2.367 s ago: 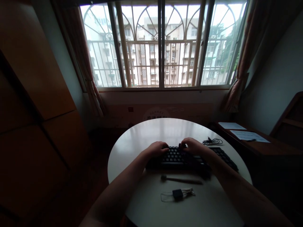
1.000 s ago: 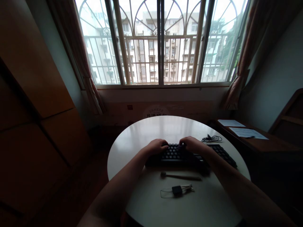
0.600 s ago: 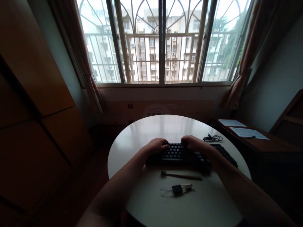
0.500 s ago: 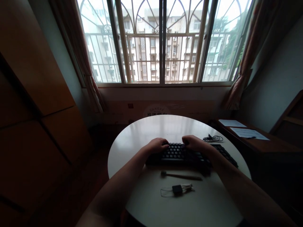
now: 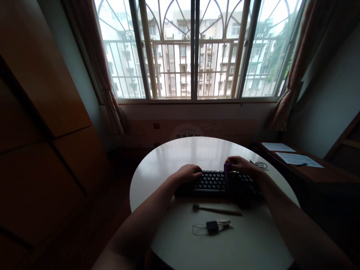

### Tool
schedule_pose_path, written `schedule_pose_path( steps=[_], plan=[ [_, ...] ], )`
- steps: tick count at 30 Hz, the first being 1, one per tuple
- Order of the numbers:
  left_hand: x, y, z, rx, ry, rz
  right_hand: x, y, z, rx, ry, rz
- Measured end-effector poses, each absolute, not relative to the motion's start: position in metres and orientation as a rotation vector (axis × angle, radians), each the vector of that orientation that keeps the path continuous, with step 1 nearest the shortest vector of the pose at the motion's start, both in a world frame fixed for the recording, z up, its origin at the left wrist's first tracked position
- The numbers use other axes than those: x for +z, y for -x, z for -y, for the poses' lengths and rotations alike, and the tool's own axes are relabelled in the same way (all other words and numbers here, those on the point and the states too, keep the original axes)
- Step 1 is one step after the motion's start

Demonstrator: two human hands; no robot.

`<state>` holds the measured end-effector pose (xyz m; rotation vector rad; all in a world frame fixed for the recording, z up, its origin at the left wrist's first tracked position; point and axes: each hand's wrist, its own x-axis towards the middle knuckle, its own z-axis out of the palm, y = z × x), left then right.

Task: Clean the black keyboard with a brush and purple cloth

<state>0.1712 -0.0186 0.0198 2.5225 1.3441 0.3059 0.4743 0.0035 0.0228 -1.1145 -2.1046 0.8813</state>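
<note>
A black keyboard (image 5: 209,183) lies across the round white table (image 5: 157,161). At its left end my left hand (image 5: 189,173) is closed on the edge, thumb over the keys at the upper left corner. My right hand (image 5: 241,165) pinches a dark purple cloth (image 5: 226,174), which hangs down over the keys right of the middle. Part of the keyboard's right side is hidden behind the cloth and my right wrist. In front of the keyboard lies a thin-handled brush (image 5: 218,210), its bristles to the left. Nearer still is a small black tool with wire loops (image 5: 212,227).
A coiled black cable (image 5: 260,165) rests beyond my right wrist near the table's edge. Sheets of paper (image 5: 299,159) and a pen lie on a brown side table (image 5: 332,176) at the right. A barred window with curtains fills the back; a wooden cabinet (image 5: 64,97) stands left.
My right hand has moved right along the keyboard with the cloth, uncovering more middle keys. My left hand keeps its place on the left end. The view has shifted slightly.
</note>
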Motion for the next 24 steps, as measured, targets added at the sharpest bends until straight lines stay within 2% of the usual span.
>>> schedule_pose_path(
  steps=[5,12,16,20,24],
  plan=[
    [0.021,-0.171,0.019,0.295,-2.516,-1.352,0.023,-0.487,-0.001,1.118,0.898,1.648],
    [0.023,-0.172,0.02,0.283,-2.517,-1.361,0.028,-0.522,-0.007,0.816,0.977,1.516],
    [0.021,-0.172,0.019,0.285,-2.523,-1.366,0.032,-0.527,0.001,0.941,1.049,1.651],
    [0.019,-0.171,0.018,0.292,-2.525,-1.357,0.031,-0.501,0.006,1.124,1.118,2.075],
    [0.018,-0.17,0.016,0.304,-2.519,-1.346,0.028,-0.468,0.007,0.761,1.306,2.45]
  ],
)
